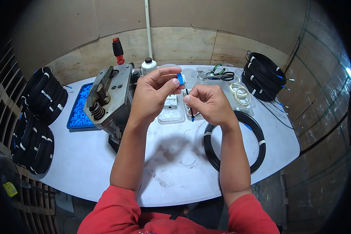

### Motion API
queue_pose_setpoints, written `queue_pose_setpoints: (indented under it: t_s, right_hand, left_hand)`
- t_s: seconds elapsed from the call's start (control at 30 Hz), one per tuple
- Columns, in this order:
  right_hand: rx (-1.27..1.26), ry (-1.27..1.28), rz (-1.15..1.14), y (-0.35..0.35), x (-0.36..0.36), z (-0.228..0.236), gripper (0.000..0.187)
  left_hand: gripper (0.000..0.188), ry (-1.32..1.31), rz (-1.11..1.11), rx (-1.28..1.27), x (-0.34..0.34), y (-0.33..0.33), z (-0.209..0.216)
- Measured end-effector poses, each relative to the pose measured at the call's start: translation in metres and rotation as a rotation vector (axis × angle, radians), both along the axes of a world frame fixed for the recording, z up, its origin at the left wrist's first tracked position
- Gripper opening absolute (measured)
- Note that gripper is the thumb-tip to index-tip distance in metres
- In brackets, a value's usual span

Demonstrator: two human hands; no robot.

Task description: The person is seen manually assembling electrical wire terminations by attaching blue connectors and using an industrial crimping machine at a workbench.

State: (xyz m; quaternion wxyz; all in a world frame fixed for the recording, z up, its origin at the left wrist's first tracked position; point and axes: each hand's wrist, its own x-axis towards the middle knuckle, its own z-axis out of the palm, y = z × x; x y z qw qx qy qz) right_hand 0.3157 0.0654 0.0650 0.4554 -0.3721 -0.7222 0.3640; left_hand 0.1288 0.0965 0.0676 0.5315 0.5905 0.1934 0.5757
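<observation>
Both hands meet above the middle of the white surface (105,163). The left hand (154,91) pinches a small blue connector (179,77) between thumb and fingertips, its grip clenched on it. The right hand (206,102) grasps a thin black cable end (190,104) just below the connector — the cable hangs down past the fingers to a blue tip. A black cable coil (257,144) lies under the right wrist. Left of the hands stands a grey metal press (109,95), beside a blue tray of blue parts (80,107) — more black coils sit at both edges.
</observation>
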Motion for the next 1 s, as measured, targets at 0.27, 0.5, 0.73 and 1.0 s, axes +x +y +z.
queue_pose_setpoints:
  t_s: [0.27, 0.5, 0.73, 1.0]
  right_hand:
    - [0.036, 0.039, -0.028, 0.0018, 0.0011, -0.0048, 0.021]
    - [0.038, 0.025, -0.034, 0.0031, -0.0002, -0.0039, 0.022]
    - [0.039, 0.018, -0.033, 0.0030, -0.0015, -0.0045, 0.022]
    - [0.047, 0.004, -0.032, 0.0039, 0.0007, -0.0048, 0.022]
  left_hand:
    - [0.029, 0.035, 0.030, 0.008, 0.0036, -0.0014, 0.0012]
    - [0.030, 0.041, 0.037, 0.016, 0.0023, -0.0018, 0.0024]
    - [0.028, 0.038, 0.034, 0.013, 0.0016, -0.0016, 0.0012]
    - [0.029, 0.053, 0.030, 0.010, 0.0016, -0.0009, 0.0015]
